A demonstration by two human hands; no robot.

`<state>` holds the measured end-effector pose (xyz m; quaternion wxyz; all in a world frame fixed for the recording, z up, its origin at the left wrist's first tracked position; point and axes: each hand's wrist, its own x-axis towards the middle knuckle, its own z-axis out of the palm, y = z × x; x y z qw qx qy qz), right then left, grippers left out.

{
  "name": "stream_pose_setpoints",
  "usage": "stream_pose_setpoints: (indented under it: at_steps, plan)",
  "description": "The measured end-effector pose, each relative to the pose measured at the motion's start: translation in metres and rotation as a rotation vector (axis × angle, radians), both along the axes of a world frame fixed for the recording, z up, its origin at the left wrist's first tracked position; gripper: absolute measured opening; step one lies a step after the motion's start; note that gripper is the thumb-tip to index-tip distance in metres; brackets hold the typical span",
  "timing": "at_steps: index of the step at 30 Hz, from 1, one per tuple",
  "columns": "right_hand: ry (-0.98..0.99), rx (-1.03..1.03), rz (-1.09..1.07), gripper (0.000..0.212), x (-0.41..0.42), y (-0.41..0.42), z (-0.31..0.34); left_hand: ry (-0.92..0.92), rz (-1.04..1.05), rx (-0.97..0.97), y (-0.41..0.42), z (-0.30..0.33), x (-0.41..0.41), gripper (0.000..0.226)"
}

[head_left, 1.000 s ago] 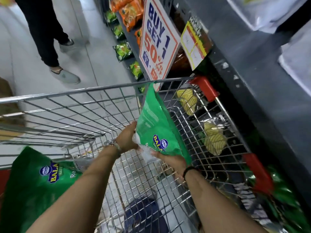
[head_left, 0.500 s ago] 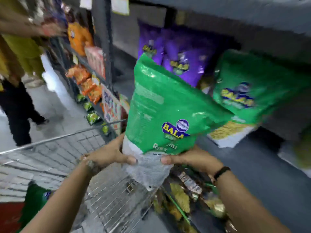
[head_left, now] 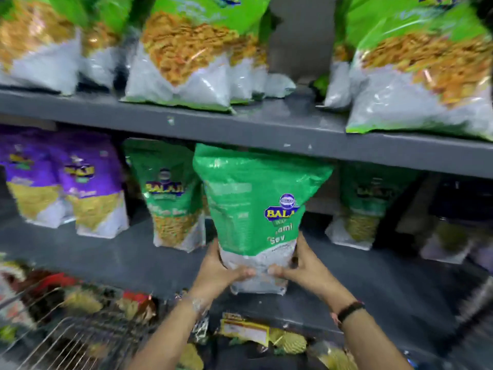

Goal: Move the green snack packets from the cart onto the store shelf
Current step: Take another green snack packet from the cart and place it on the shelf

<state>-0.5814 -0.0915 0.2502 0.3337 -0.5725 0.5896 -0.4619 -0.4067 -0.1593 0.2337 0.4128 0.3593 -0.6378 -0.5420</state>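
Both hands grip 1 glossy green plastic snack packet (head_left: 253, 209) by its clear bottom: left hand (head_left: 220, 271) and right hand (head_left: 306, 268) clasp opposite lower corners. It stands upright over the grey metal shelf (head_left: 106, 252), between 2 matching green packets (blurred). The wire cart (head_left: 66, 340) sits lower left.

Both hands forward, closed on one held item at its lower part.

Left hand (head_left: 221, 273): fingers wrapped around the left lower edge, thumb lying across the front toward centre; metal bracelet at wrist. Right hand (head_left: 304, 268): mirrors it on the right edge, thumb pointing inward, thumb tips nearly meeting; dark band at wrist. Both forearms bare, extended up from the lower frame, converging.
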Motion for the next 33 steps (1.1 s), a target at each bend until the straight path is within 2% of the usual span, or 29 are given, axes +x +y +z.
stream_pose_setpoints:
  at_steps: [3, 6, 10, 14, 17, 18, 20, 22, 23, 25, 27, 31, 33]
  plan:
    - [0.038, 0.037, -0.077, 0.072, -0.024, -0.017, -0.022, -0.024, -0.025, -0.002, -0.021, -0.020, -0.026, 0.088]
    - [-0.046, 0.055, -0.101, 0.072, -0.035, -0.038, -0.042, -0.001, -0.079, 0.043, -0.042, -0.033, -0.041, 0.087]
    - [-0.165, 0.034, -0.163, 0.077, -0.043, -0.056, -0.061, 0.002, -0.173, 0.072, -0.069, -0.044, -0.052, 0.069]
    - [-0.166, 0.027, -0.265, 0.060, -0.036, -0.053, -0.072, -0.064, -0.243, 0.056, -0.087, -0.053, -0.050, 0.091]
    - [-0.118, -0.072, -0.457, 0.039, -0.020, -0.036, -0.079, -0.110, -0.078, 0.025, -0.096, -0.061, -0.046, 0.101]
    - [-0.108, -0.115, -0.513, 0.033, -0.017, -0.031, -0.080, -0.106, 0.017, 0.009, -0.096, -0.063, -0.045, 0.091]
    - [-0.148, -0.174, -0.568, 0.035, -0.019, -0.027, -0.080, -0.043, 0.166, -0.035, -0.087, -0.066, -0.041, 0.053]
    - [-0.264, -0.177, -0.538, 0.045, -0.023, -0.032, -0.076, 0.009, 0.143, -0.039, -0.071, -0.068, -0.041, 0.038]
    - [-0.314, -0.147, -0.500, 0.045, -0.024, -0.036, -0.073, 0.019, 0.076, -0.042, -0.062, -0.069, -0.043, 0.042]
    - [-0.352, -0.090, -0.411, 0.029, -0.020, -0.045, -0.068, -0.039, -0.046, -0.095, -0.049, -0.074, -0.048, 0.061]
    - [-0.361, -0.086, -0.355, 0.031, -0.011, -0.048, -0.069, -0.115, -0.097, -0.150, -0.045, -0.082, -0.056, 0.083]
    - [-0.340, -0.227, -0.507, 0.054, 0.011, -0.033, -0.075, -0.100, -0.257, -0.069, -0.059, -0.070, -0.057, 0.103]
    - [-0.238, -0.253, -0.605, 0.050, 0.011, -0.024, -0.079, -0.132, -0.340, -0.044, -0.077, -0.062, -0.048, 0.107]
